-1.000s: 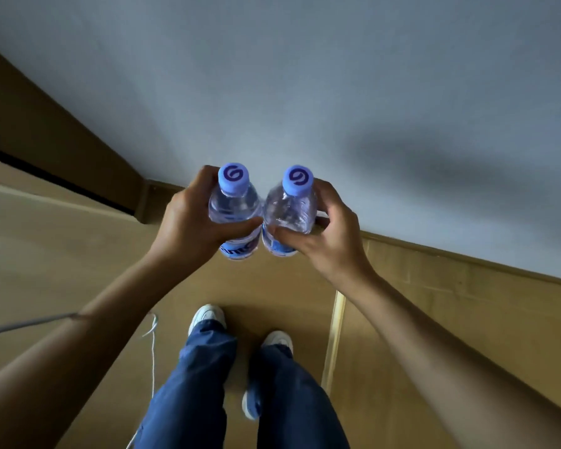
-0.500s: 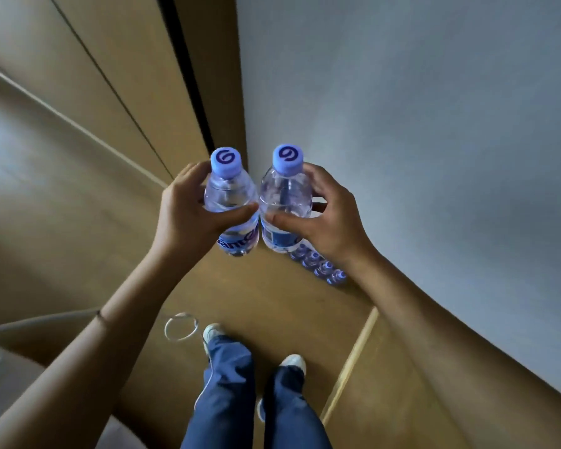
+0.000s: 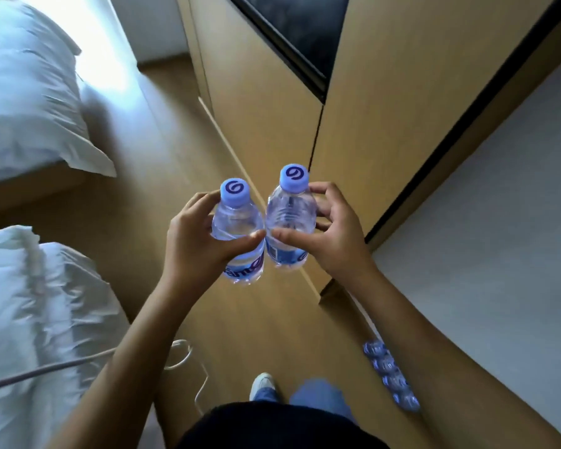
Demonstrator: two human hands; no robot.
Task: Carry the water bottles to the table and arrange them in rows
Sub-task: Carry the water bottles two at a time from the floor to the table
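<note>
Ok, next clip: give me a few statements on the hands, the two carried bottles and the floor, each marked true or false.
1. Each hand holds one capped bottle. True: the left hand grips the left bottle, the right hand the right bottle.
2. The two bottles are held far apart. False: they are side by side, about touching.
3. More bottles stand in a line on the floor by the wall. True.
4. The right bottle's cap is off. False: both lilac caps are on.
5. A table with bottles on it is in view. False: only white bedding and wooden cabinets show.

Both arms outstretched, left hand (image 3: 196,241) and right hand (image 3: 329,234) each gripping, thumbs nearly meeting
</note>
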